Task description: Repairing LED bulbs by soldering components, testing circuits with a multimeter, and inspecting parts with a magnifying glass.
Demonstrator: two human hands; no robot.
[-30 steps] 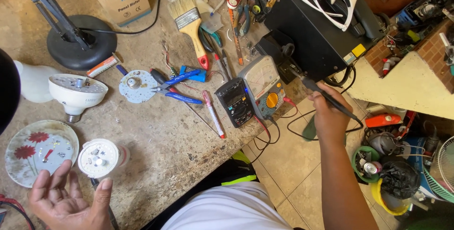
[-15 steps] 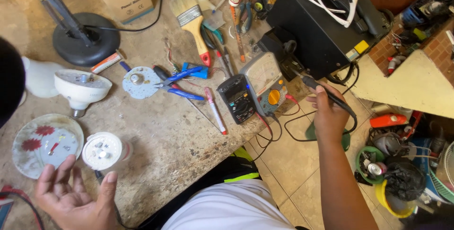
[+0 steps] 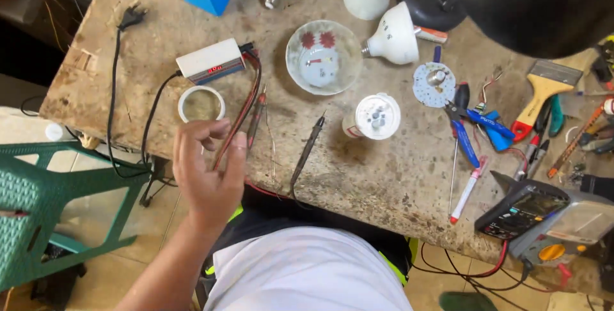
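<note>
My left hand (image 3: pixel 208 170) hovers over the front edge of the worn workbench (image 3: pixel 384 177), fingers apart and slightly curled, holding nothing. Just beyond its fingertips lie a white ring (image 3: pixel 201 103) and a red test probe (image 3: pixel 256 116) with red and black leads. A small white box with a red display (image 3: pixel 211 62) sits behind the ring. A black probe (image 3: pixel 307 151) lies to the right of the hand. Further right stands an opened white bulb base (image 3: pixel 377 117). My right hand is out of view.
A flowered bowl (image 3: pixel 324 55), white bulb housings (image 3: pixel 393 33), a round LED disc (image 3: pixel 433 84), blue pliers (image 3: pixel 480 122), a paintbrush (image 3: pixel 543 90) and a multimeter (image 3: pixel 543 218) cover the bench. A black lamp shade (image 3: pixel 531 4) hangs at the top right. A green plastic chair (image 3: pixel 57 202) stands left.
The view has swung left along the bench. My right hand and the tool it held have left the view. My left hand has risen over the bench's front edge.
</note>
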